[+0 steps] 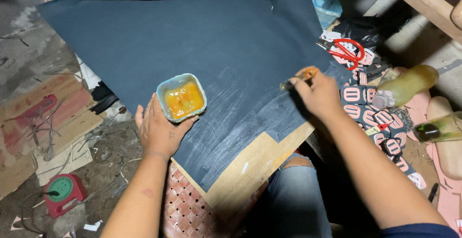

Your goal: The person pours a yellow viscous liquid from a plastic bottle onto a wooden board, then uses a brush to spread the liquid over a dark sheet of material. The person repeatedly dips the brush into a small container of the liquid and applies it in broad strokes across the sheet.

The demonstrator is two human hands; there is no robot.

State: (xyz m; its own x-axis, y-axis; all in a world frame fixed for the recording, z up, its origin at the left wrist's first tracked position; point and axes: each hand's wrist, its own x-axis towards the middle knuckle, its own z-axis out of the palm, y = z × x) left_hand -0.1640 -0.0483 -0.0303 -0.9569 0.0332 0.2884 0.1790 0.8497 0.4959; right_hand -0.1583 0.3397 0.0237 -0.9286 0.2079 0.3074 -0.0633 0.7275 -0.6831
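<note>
Part of the big dark sheet (192, 41) looks shiny with streaks, from the middle down to 5 o'clock; the rest, up toward 11 o'clock, looks dry, so I think much is left. The left hand (159, 132) cups a small tub (181, 97) of orange glue. At 3 o'clock, the right hand (317, 93) grips a brush (301, 77) on the sheet.

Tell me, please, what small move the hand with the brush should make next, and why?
Probably sweep the brush on across the dark sheet. The right hand holds it at the sheet's right edge, streaks cover only the near part, and the left hand steadies the tub of orange glue close by for a refill.
</note>
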